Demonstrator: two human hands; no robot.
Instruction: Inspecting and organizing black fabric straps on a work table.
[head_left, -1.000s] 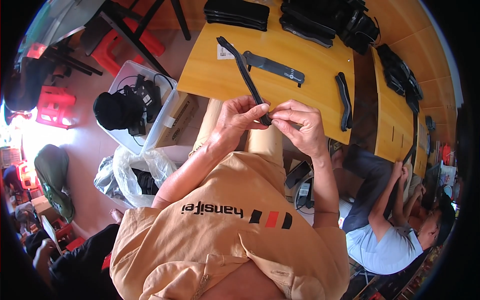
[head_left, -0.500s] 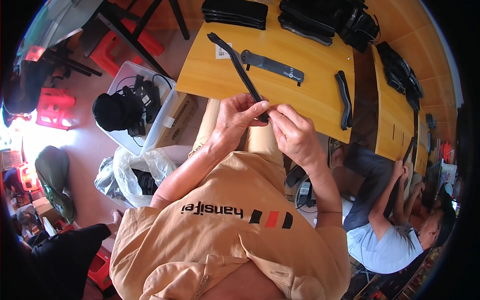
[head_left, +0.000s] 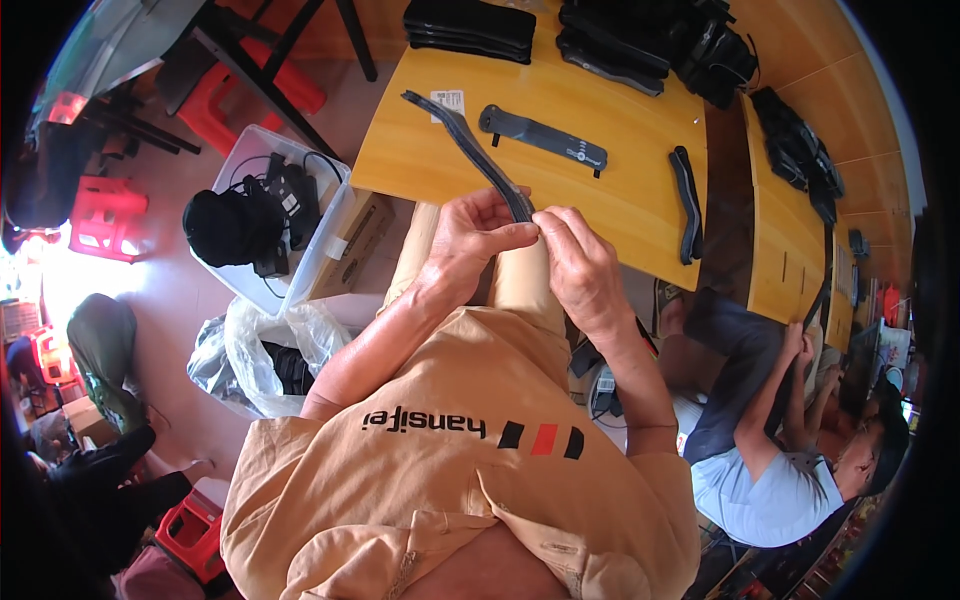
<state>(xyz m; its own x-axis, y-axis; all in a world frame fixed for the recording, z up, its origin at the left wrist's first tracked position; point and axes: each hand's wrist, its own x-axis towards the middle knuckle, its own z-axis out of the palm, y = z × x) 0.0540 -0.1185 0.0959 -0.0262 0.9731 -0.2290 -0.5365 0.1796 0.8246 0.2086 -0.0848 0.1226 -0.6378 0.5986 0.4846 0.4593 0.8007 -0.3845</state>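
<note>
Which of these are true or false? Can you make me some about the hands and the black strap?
1. Both hands, left hand and right hand, pinch one end of the long black strap. True.
2. The wooden table is blue. False: it is yellow-brown.
3. A clear plastic bin sits on the floor at the left. True.
4. The curved black piece lies in the right hand. False: it lies apart on the table.
</note>
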